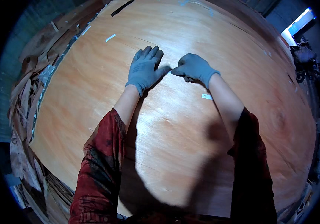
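Observation:
A broad sheet of wood veneer [104,86] spreads out under both my hands. My left hand [146,69], in a grey work glove, lies flat on it with the fingers stretched out and the thumb pointing toward the other hand. Just to the right, my right hand [193,69], gloved alike, is closed with its fingertips pinched together close to the left thumb. Whatever the pinch holds, if anything, is hidden. Close to my right wrist, a small white strip of tape [206,96] sticks to the sheet. A fine crack runs in the wood beyond my left fingers.
Torn veneer scraps [22,108] hang in a heap along the left edge. Farther back on the sheet lie another white strip [110,37] and a dark strip [122,8]. At the far right, dark machinery [304,59] stands beside a bright opening [298,26].

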Action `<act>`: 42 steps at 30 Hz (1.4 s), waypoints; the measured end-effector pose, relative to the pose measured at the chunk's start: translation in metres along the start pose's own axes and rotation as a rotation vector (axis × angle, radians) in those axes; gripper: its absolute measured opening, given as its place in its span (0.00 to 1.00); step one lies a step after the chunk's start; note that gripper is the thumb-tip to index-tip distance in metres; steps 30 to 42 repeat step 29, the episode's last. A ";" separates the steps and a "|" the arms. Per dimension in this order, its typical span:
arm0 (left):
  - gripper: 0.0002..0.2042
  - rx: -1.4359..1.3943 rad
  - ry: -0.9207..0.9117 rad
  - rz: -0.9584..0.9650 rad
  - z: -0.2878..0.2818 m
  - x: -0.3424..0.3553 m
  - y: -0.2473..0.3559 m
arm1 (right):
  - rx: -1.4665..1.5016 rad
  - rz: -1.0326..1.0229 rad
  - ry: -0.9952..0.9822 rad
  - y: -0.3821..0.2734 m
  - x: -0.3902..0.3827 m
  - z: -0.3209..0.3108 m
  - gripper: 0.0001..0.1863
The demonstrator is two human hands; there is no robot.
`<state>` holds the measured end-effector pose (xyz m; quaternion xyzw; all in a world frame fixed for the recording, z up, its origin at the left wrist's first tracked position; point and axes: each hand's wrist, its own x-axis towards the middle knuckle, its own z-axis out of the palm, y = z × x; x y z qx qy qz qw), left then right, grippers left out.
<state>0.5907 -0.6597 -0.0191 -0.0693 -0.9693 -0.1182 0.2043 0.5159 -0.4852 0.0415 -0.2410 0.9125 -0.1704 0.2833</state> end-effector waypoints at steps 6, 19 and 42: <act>0.31 -0.002 -0.077 -0.046 -0.002 0.005 -0.003 | -0.213 0.179 -0.015 -0.016 -0.012 -0.019 0.19; 0.26 0.200 0.133 -0.186 0.060 0.054 0.065 | -0.331 0.000 0.224 0.028 -0.030 -0.006 0.19; 0.41 0.391 -0.201 -0.284 0.070 0.063 0.033 | -0.176 0.049 0.399 -0.014 -0.128 0.015 0.14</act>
